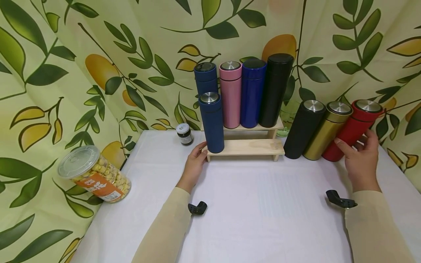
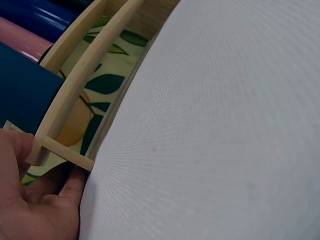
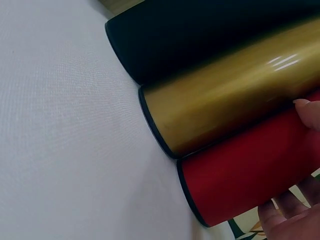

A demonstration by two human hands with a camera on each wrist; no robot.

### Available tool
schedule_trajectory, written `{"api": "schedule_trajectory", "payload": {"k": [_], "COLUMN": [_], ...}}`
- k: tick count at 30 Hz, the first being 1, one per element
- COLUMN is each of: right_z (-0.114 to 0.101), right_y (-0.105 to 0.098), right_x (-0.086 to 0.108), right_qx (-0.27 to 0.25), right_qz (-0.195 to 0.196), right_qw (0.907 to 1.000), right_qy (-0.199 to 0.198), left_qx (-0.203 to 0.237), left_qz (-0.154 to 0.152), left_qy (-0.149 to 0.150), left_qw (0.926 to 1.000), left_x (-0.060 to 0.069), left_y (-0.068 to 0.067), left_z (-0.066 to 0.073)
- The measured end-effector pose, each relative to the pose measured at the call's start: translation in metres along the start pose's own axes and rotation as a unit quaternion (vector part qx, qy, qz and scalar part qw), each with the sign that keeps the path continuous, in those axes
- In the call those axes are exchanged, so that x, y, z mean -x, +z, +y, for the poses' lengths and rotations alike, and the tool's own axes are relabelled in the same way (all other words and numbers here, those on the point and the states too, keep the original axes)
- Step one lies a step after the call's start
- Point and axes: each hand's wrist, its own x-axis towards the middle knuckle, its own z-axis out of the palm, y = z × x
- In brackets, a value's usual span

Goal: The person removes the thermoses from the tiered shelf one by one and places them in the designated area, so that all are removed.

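My left hand [image 1: 194,164] grips the left end of the wooden two-step stand [image 1: 253,147]; the left wrist view shows the thumb and fingers around the stand's end [image 2: 65,152]. Just beside it a dark blue bottle [image 1: 212,126] stands upright on the lower step. My right hand [image 1: 363,162] holds the red bottle [image 1: 352,131], thumb on one side and fingers on the other, as the right wrist view shows on the red surface [image 3: 245,165]. Against the red bottle stand a gold bottle [image 1: 323,135] and a black bottle [image 1: 302,131], right of the stand.
On the upper step stand another blue bottle [image 1: 206,78], a pink bottle [image 1: 231,98], a shiny blue bottle [image 1: 252,96] and a tall black bottle [image 1: 276,91]. Left of the stand are a small dark jar [image 1: 185,135] and a large snack jar [image 1: 98,177]. A green glass [image 1: 287,117] is behind.
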Motion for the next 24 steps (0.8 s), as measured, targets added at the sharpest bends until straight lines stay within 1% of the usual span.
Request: {"api": "schedule_trajectory", "payload": {"k": [5,8,11,13,16,18,20,22,24], "right_z": [0.000,-0.004,-0.011,-0.018,-0.029,-0.037,-0.045,-0.054,-0.063], "right_y": [-0.003,-0.005,-0.007,-0.008,-0.010,-0.011,-0.012,-0.013,-0.012], "right_x": [0.001,0.003,0.006,0.008,0.012,0.016,0.021,0.026,0.030], "right_qx": [-0.007,-0.031,-0.041,-0.064,-0.092,-0.087,-0.055,-0.023,-0.004], "right_qz": [-0.012,-0.009,0.007,0.023,0.060,0.084,0.113,0.139,0.162], "right_qw": [0.9999,0.9993,0.9989,0.9976,0.9938,0.9917,0.9893,0.9846,0.9769], "right_qy": [0.009,0.019,0.019,0.013,-0.017,-0.044,-0.074,-0.103,-0.139], "left_qx": [0.002,0.007,0.008,0.006,0.003,0.001,0.002,0.002,-0.001], "left_qz": [0.000,-0.002,-0.003,-0.003,-0.003,-0.002,-0.002,-0.003,-0.004], "left_qy": [0.001,0.000,-0.003,-0.005,-0.004,-0.003,-0.003,-0.005,-0.006], "left_qw": [1.0000,1.0000,1.0000,1.0000,1.0000,1.0000,1.0000,1.0000,1.0000], "left_x": [0.000,0.000,-0.001,0.000,0.000,0.000,0.000,0.000,0.000], "left_y": [0.000,0.000,0.000,0.000,0.000,0.000,-0.001,-0.001,-0.001], "left_z": [0.000,-0.001,0.000,0.001,0.001,0.000,0.000,0.000,0.000]}}
